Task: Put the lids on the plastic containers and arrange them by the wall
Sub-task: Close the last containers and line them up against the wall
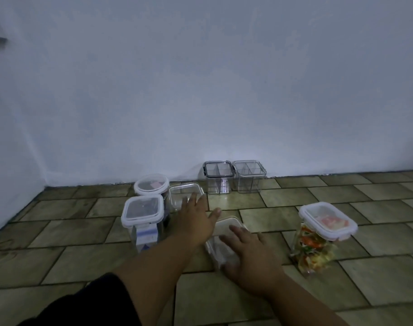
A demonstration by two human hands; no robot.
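Two clear divided containers stand against the wall, one with a dark-rimmed lid (218,176), one with a clear rim (249,175). Left of them are a round white-lidded jar (151,184), a square white-lidded container (143,216) and a clear lidded box (186,192). My left hand (196,217) reaches toward that clear box, fingers spread, holding nothing. My right hand (250,252) lies flat on the lid of a clear container (226,228) in the middle of the floor. At the right stands a lidded container with colourful contents (323,234).
Everything stands on a tiled floor (294,208) that meets a pale wall (200,90) at the back and another wall at the left. A dark sleeve or garment (83,307) shows at the bottom left.
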